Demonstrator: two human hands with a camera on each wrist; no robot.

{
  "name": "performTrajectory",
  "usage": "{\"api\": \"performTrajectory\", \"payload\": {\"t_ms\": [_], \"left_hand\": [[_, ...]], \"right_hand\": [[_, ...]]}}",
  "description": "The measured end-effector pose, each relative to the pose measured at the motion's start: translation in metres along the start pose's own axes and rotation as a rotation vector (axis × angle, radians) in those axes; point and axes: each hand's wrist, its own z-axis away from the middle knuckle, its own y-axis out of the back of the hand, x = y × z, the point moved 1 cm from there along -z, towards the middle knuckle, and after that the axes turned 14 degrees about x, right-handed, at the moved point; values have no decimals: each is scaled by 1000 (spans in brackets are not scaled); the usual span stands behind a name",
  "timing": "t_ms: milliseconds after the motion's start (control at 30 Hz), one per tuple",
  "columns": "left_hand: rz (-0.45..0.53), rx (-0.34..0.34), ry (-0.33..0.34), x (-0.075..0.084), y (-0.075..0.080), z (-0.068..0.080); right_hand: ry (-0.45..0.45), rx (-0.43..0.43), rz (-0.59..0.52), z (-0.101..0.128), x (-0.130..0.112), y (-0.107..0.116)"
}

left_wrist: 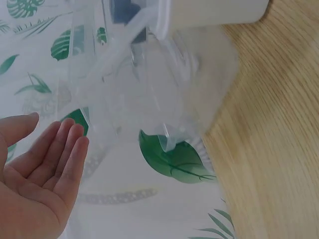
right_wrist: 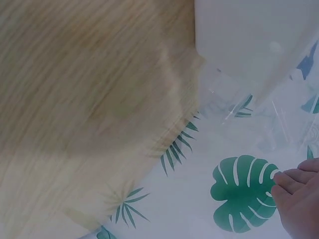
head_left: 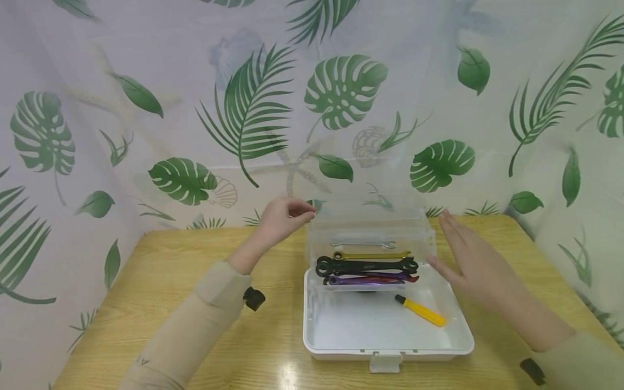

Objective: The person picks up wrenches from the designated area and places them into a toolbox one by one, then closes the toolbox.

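Observation:
A white toolbox (head_left: pixel 351 330) stands on the table with its clear lid (head_left: pixel 363 211) up at the back. Raised over its rear half, a clear tray (head_left: pixel 322 244) holds several wrenches, among them a large black wrench (head_left: pixel 365 266), a yellow wrench (head_left: pixel 372 255) and a purple wrench (head_left: pixel 365 281). A yellow tool with a black end (head_left: pixel 424 313) lies on the box floor. My left hand (head_left: pixel 285 219) is beside the left edge of the lid, fingers gently bent, gripping nothing. At the right side of the tray, my right hand (head_left: pixel 480 262) has its fingers extended and holds nothing.
The wooden table (head_left: pixel 195 276) extends on both sides of the box. A white latch (head_left: pixel 385 362) hangs at the box's front edge. Behind the table is a cloth printed with green leaves (head_left: pixel 346 92).

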Motion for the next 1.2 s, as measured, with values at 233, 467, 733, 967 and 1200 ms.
{"api": "performTrajectory", "payload": {"t_ms": [233, 467, 733, 967, 1200], "left_hand": [[36, 27, 95, -18, 6, 2], [79, 42, 209, -42, -3, 9], [150, 69, 311, -59, -22, 19], [245, 77, 406, -60, -37, 25], [306, 61, 457, -56, -50, 27]], "right_hand": [[-90, -30, -64, -5, 5, -6], [-153, -21, -131, -9, 9, -13], [-277, -59, -240, -11, 15, -26], [-378, -100, -353, -13, 22, -41], [-430, -149, -458, -13, 23, -49]]}}
